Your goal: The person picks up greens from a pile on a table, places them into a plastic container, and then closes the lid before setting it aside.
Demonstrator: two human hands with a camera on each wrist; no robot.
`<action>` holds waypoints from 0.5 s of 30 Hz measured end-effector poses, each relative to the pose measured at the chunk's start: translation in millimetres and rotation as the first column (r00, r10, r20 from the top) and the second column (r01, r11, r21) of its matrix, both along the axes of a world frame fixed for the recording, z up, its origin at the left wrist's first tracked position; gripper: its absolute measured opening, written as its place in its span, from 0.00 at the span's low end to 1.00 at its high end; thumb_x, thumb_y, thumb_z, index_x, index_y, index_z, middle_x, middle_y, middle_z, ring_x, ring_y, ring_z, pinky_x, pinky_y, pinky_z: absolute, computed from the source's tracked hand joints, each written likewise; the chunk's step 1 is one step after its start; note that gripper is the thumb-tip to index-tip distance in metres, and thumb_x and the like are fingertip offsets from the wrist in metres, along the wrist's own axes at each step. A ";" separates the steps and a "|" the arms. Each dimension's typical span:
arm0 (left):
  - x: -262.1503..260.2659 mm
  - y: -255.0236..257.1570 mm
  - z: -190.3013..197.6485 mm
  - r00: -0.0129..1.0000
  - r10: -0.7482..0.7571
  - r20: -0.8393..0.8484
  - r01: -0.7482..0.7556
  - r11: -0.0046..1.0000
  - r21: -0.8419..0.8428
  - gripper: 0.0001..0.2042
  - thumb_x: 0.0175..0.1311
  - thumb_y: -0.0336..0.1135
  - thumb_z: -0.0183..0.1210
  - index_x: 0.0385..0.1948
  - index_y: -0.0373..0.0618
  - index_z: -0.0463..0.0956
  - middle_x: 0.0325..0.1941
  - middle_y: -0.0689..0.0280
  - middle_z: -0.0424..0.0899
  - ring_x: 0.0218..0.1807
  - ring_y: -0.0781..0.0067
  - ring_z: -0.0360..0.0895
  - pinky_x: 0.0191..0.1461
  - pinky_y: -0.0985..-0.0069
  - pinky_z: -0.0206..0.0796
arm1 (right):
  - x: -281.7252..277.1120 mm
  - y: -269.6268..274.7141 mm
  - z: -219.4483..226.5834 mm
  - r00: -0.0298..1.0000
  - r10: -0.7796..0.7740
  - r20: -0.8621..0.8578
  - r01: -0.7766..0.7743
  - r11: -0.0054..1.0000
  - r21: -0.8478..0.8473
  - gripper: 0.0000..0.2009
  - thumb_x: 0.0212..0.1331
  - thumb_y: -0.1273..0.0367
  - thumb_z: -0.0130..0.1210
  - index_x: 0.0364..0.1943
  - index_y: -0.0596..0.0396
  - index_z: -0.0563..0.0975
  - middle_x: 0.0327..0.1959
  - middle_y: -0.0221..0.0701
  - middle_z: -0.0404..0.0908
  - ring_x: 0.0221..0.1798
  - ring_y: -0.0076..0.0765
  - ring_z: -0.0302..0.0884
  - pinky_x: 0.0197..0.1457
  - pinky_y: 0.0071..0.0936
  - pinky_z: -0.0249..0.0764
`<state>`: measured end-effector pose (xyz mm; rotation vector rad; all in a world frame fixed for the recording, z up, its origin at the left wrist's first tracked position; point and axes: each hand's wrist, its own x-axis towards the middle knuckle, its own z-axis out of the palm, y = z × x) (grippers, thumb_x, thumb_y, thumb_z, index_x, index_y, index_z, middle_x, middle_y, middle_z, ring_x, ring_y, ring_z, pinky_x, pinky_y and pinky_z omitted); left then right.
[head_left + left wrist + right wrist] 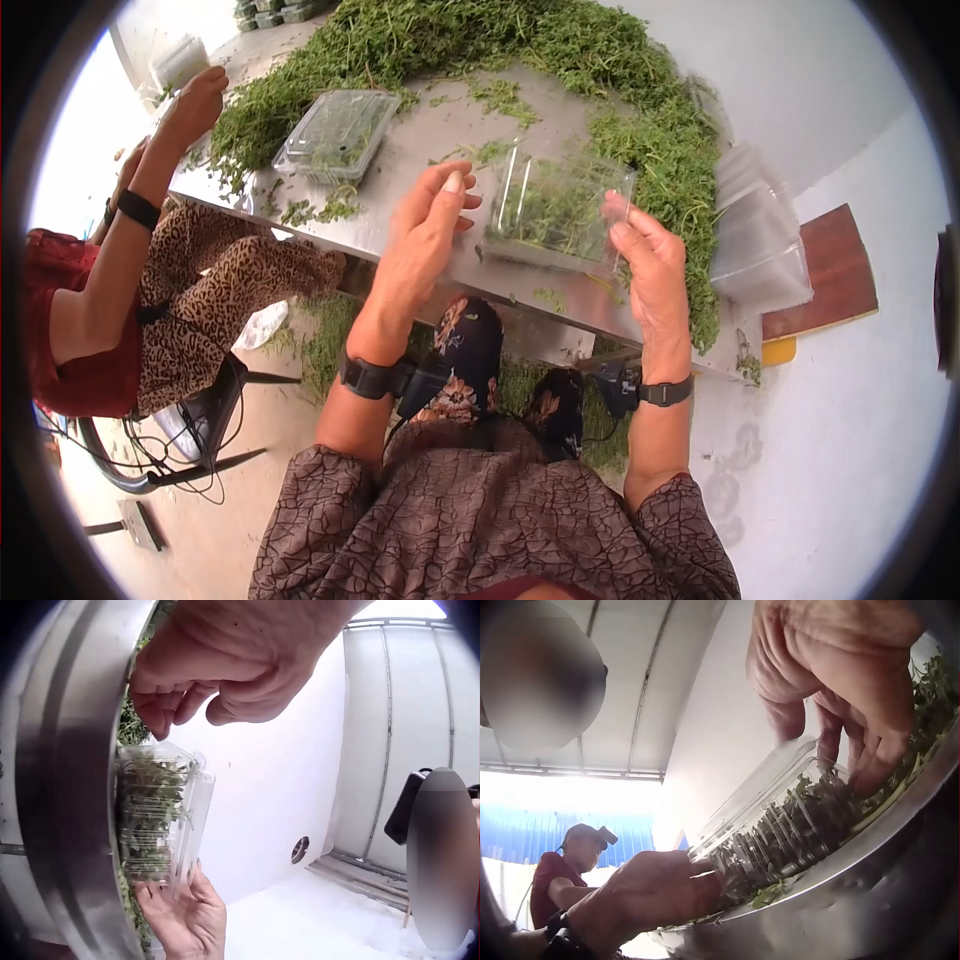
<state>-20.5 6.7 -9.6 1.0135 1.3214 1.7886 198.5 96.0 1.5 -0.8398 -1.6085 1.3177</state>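
Note:
A clear plastic clamshell box (545, 215) filled with leafy green sprigs stands near the table's front edge, and its lid lies over the greens in the right wrist view. My right hand (655, 260) pinches the right end of this box (780, 825) between thumb and fingers. My left hand (428, 225) is just off the box's left end, its fingers loosely bent with nothing in them. In the left wrist view, the left hand (217, 675) hangs above the box (157, 817), while the right hand (184, 919) grips its far end.
A large heap of greens (420, 45) curves round the back and right of the metal table (430, 130). Another clamshell box (340, 135) with greens sits to the left. Empty clear boxes (760, 230) are stacked at right. Another person (100, 300) works at far left.

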 end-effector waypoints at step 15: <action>5.1 -27.7 -25.1 0.985 -0.151 -0.081 0.167 0.955 0.246 0.10 0.61 0.24 0.56 0.44 0.40 0.78 0.48 0.66 0.72 0.38 0.84 0.69 0.41 0.83 0.62 | 12.9 7.7 -21.9 0.891 0.187 -0.414 -0.233 0.970 -0.065 0.17 0.54 0.70 0.61 0.49 0.58 0.79 0.63 0.43 0.69 0.68 0.40 0.60 0.70 0.34 0.53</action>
